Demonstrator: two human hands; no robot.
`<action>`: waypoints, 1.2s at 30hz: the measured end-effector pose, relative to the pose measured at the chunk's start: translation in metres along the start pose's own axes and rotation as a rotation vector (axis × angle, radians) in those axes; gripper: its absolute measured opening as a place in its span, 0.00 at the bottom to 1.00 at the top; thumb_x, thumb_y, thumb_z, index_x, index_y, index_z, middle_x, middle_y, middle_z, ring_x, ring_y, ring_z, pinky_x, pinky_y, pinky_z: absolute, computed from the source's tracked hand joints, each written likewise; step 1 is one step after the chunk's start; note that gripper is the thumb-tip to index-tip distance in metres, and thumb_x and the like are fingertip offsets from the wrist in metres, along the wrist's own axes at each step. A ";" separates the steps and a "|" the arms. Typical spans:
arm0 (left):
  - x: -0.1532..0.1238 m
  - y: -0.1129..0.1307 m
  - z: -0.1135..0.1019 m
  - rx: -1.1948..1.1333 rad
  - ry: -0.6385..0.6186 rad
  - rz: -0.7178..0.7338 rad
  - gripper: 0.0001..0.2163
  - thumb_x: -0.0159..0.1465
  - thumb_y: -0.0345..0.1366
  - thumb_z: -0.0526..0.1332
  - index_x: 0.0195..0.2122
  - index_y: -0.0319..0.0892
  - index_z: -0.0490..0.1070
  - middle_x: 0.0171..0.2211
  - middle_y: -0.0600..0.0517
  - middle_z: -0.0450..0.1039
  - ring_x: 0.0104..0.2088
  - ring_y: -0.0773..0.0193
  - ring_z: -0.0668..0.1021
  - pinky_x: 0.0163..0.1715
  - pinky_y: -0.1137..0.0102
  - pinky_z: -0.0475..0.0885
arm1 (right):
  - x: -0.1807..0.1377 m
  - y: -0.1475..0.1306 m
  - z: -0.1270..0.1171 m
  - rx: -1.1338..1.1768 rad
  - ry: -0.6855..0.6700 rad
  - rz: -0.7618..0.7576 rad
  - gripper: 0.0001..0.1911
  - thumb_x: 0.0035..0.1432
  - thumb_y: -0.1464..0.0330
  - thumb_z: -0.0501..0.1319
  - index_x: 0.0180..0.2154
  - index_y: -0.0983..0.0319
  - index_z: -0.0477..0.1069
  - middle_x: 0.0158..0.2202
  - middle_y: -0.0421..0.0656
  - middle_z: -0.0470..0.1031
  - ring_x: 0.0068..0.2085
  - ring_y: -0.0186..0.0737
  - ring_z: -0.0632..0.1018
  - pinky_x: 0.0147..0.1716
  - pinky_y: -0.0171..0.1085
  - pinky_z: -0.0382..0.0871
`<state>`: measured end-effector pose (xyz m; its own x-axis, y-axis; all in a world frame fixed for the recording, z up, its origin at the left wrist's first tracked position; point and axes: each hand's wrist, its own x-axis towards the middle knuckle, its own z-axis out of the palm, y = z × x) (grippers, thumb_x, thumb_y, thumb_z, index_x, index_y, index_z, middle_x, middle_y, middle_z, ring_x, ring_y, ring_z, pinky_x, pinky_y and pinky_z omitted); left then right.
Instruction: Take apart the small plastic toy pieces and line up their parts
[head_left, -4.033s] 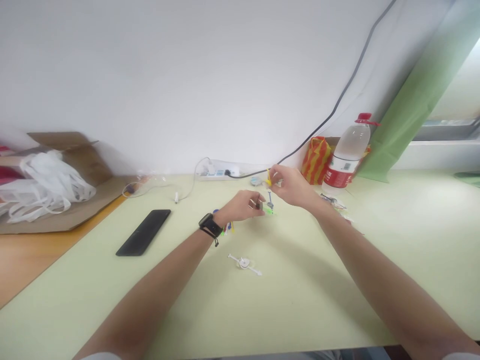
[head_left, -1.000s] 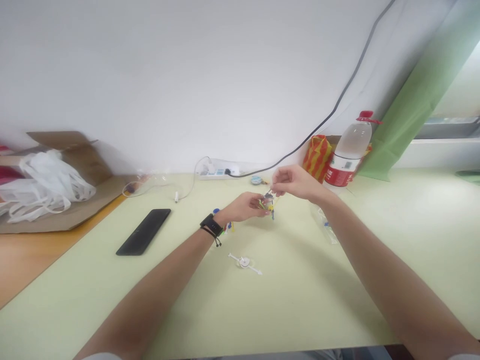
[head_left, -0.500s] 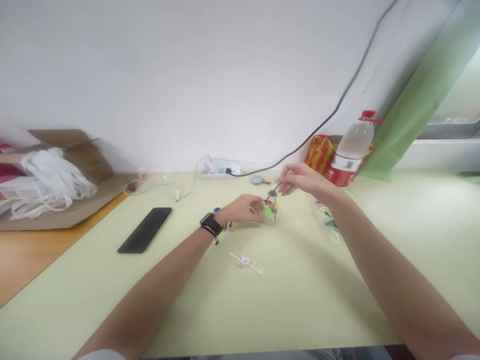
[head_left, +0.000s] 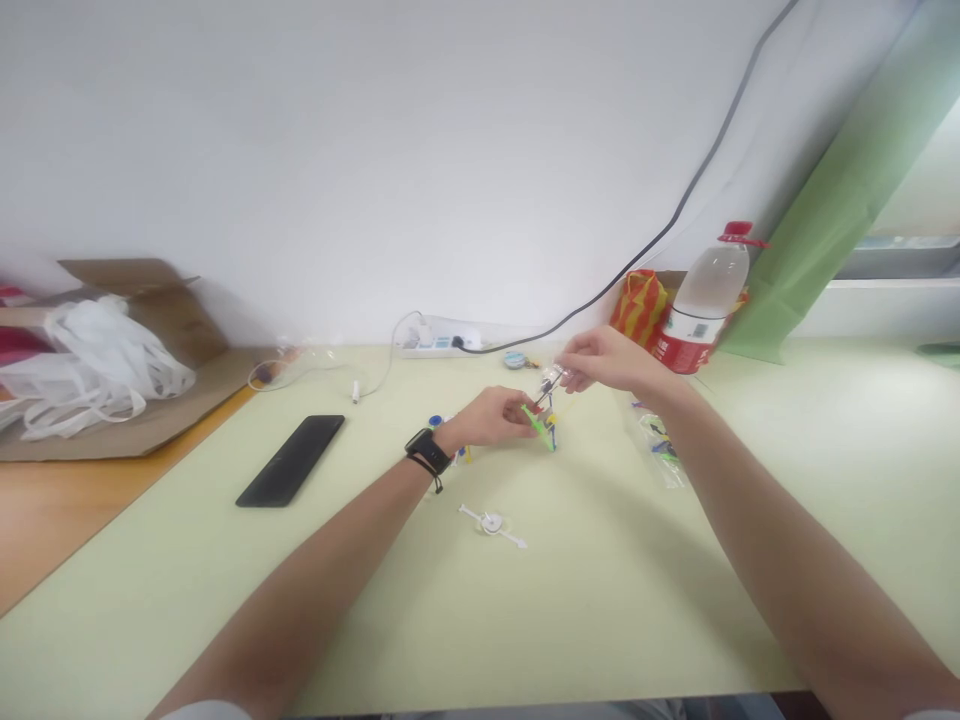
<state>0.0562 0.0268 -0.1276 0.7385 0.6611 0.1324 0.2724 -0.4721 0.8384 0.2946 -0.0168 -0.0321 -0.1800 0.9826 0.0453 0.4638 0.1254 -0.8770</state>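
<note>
Tabletop first: we're working at a pale yellow-green tabletop (head_left: 420,620) shoved up against a plain white wall (head_left: 375,150), with an orange-brown wooden surface (head_left: 45,510) running along its left edge. Our left hand (head_left: 491,416), with a black wristwatch (head_left: 426,450) on the wrist, has its fingers curled on the left side of a small multicoloured plastic assembly (head_left: 541,428), out past the middle of the table. Its bright green bar slants down toward us, with yellow and blue bits behind. Our right hand (head_left: 607,358) is pinching the upper end of a thin dark rod (head_left: 553,384) that angles down to the assembly; whether it's joined on, we can't tell.

Nearer us lies a white plastic disc with two arrow-tipped arms (head_left: 491,523), and off left sits a flat black rectangular slab (head_left: 291,461). By the right forearm there's a clear plastic bag of coloured pieces (head_left: 664,450). Along the wall we've got a white power strip (head_left: 441,338) with a thick black cable (head_left: 675,215) climbing right, then a red-and-yellow striped bag (head_left: 638,305) and a clear plastic bottle with a red cap (head_left: 712,280) near a hanging green sheet (head_left: 840,190). Far left, white plastic bags (head_left: 112,350) are heaped on brown cardboard (head_left: 202,325).
</note>
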 end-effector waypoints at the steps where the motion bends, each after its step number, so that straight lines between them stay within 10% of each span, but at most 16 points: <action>1: 0.000 0.000 0.000 0.008 0.002 -0.002 0.20 0.58 0.42 0.73 0.49 0.39 0.77 0.37 0.45 0.83 0.38 0.57 0.84 0.40 0.66 0.77 | -0.001 0.000 -0.001 0.008 -0.002 0.005 0.11 0.60 0.62 0.71 0.32 0.63 0.78 0.33 0.52 0.84 0.35 0.49 0.85 0.34 0.42 0.82; 10: -0.005 0.016 0.007 -0.034 0.047 0.002 0.25 0.53 0.42 0.76 0.50 0.41 0.74 0.42 0.44 0.81 0.41 0.57 0.82 0.41 0.65 0.75 | -0.005 -0.008 0.011 -0.040 -0.172 -0.073 0.14 0.63 0.57 0.67 0.33 0.61 0.79 0.36 0.48 0.85 0.34 0.41 0.82 0.35 0.37 0.77; 16: -0.002 0.015 0.008 -0.040 0.070 -0.023 0.27 0.54 0.42 0.75 0.54 0.41 0.74 0.37 0.49 0.80 0.35 0.62 0.80 0.40 0.67 0.72 | -0.005 -0.005 0.011 -0.445 -0.053 -0.263 0.23 0.65 0.53 0.62 0.24 0.60 0.77 0.19 0.40 0.72 0.25 0.39 0.74 0.25 0.36 0.64; 26: -0.003 0.010 0.006 -0.174 0.091 0.025 0.18 0.58 0.49 0.72 0.40 0.39 0.77 0.41 0.45 0.81 0.40 0.58 0.81 0.42 0.65 0.74 | -0.018 -0.017 0.007 -0.494 0.173 -0.585 0.11 0.62 0.58 0.66 0.35 0.58 0.79 0.52 0.48 0.76 0.56 0.53 0.72 0.55 0.47 0.66; 31: -0.004 0.007 0.011 -0.233 0.110 -0.041 0.24 0.56 0.46 0.75 0.50 0.40 0.77 0.45 0.43 0.80 0.45 0.55 0.82 0.46 0.63 0.74 | -0.018 -0.009 -0.001 -0.455 -0.061 -0.454 0.13 0.59 0.59 0.68 0.45 0.56 0.77 0.51 0.46 0.78 0.50 0.49 0.77 0.47 0.43 0.71; 36: -0.009 0.010 0.023 -0.255 0.154 -0.025 0.16 0.62 0.46 0.70 0.43 0.40 0.78 0.44 0.44 0.80 0.44 0.55 0.81 0.46 0.63 0.74 | -0.031 -0.013 0.026 -0.486 0.346 -0.570 0.03 0.64 0.67 0.61 0.39 0.58 0.73 0.41 0.47 0.78 0.42 0.48 0.77 0.41 0.43 0.69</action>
<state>0.0666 0.0022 -0.1327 0.6257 0.7608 0.1723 0.1116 -0.3059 0.9455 0.2719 -0.0525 -0.0348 -0.2604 0.7268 0.6356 0.7199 0.5848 -0.3738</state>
